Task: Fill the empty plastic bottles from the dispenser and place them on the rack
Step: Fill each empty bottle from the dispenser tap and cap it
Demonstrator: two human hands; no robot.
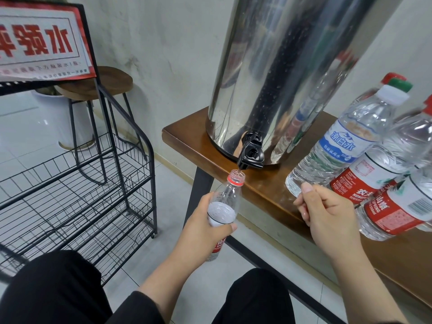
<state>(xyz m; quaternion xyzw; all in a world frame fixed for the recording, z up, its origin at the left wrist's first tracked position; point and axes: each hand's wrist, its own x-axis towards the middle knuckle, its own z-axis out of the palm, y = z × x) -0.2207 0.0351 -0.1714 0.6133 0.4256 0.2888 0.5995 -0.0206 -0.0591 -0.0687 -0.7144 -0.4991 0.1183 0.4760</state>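
Observation:
My left hand (205,220) grips a clear, uncapped plastic bottle (225,202) with a red neck ring and red label. It holds the bottle tilted, with the mouth right under the black tap (251,156) of the steel dispenser (280,73). A thin stream runs from the tap into the mouth. My right hand (325,213) hovers over the table edge with its fingers curled and the thumb on top; nothing shows inside it. The black wire rack (77,183) stands on the left, and its visible shelves hold no bottles.
Several capped bottles stand on the brown table (187,141) at the right, one with a blue label (339,141) and others with red labels (392,206). A wooden stool (98,83) and a white pot are behind the rack. A red-and-white sign (39,40) tops the rack.

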